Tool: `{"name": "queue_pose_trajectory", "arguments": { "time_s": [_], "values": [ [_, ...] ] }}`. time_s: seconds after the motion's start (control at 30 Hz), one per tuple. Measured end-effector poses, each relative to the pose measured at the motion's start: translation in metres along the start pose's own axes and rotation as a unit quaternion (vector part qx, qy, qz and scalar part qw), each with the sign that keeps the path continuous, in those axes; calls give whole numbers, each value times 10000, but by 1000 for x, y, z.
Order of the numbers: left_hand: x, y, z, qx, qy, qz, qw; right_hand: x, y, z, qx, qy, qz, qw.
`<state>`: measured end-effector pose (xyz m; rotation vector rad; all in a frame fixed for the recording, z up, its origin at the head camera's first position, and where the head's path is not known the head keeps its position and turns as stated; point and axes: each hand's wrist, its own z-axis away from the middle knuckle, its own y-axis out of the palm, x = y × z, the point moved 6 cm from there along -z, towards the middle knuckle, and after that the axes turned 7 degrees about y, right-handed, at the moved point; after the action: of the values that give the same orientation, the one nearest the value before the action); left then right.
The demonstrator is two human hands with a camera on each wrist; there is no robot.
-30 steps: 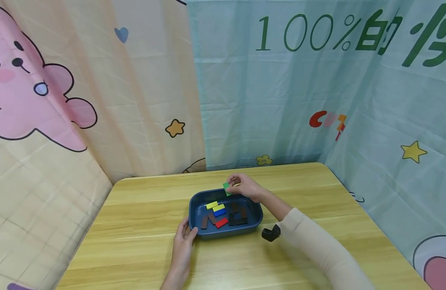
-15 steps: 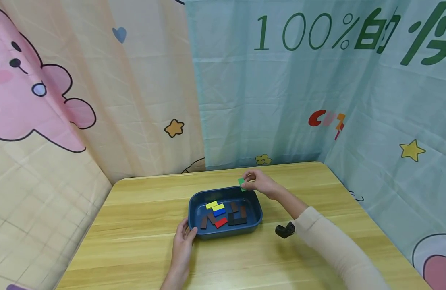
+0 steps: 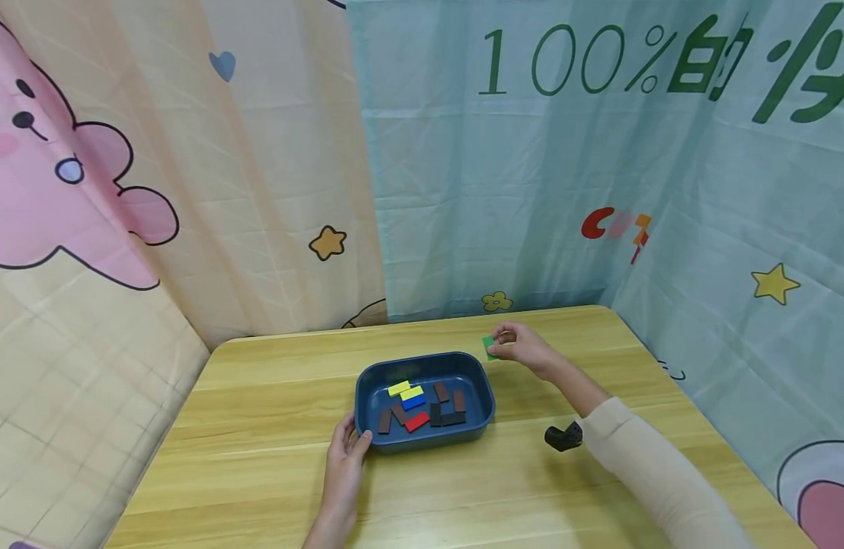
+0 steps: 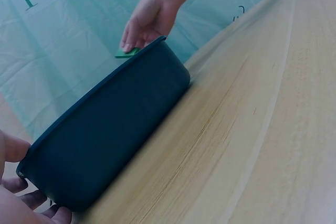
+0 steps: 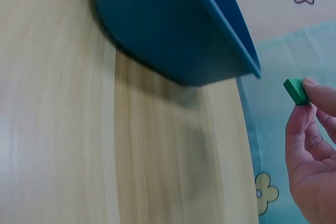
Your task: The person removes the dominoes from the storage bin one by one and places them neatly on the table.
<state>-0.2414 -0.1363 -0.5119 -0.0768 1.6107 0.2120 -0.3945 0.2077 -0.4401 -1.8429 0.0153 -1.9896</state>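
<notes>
In the head view my left hand (image 3: 344,461) holds the near left corner of a dark blue rectangular tub (image 3: 428,440). Its thumb lies at the rim and the fingers curl round the side, as the left wrist view also shows. Beyond the tub's far right corner, my right hand (image 3: 527,352) pinches a small flat green block (image 5: 296,92) between thumb and fingertips, above the table. Inside the tub lie a red block (image 3: 417,422), a blue block (image 3: 413,402), yellow blocks (image 3: 399,388), black blocks (image 3: 453,418) and several brown blocks (image 3: 441,392).
The tub stands on a wood-grain table (image 3: 257,427) with rounded far corners. Printed curtains (image 3: 490,175) hang behind and at both sides. A black device (image 3: 563,437) sits at the right wrist, beside a cream sleeve (image 3: 658,465).
My right hand has moved right with the green block, from over the tub's far rim to past its far right corner. The left hand and tub stay in place.
</notes>
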Motion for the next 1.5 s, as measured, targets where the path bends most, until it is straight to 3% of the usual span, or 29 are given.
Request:
{"name": "queue_pose_trajectory", "arguments": {
  "time_s": [0.5,0.83,1.1,1.3,1.5],
  "values": [
    [-3,-3,-1,134,-37,-101,9999,-45,-28,4,-103,433,-149,9989],
    [0,-3,-1,152,-47,-73,9998,-72,-30,-2,-131,738,12,9972],
    [-1,-3,-2,101,-33,-124,9999,-62,-26,-2,-560,716,963,9912],
    [-3,-3,-1,98,-6,-120,9999,-58,-26,0,-975,895,1848,9738],
    [-4,-2,0,98,27,-87,9999,-57,-25,1,-1213,823,2498,9571]
  ]
}}
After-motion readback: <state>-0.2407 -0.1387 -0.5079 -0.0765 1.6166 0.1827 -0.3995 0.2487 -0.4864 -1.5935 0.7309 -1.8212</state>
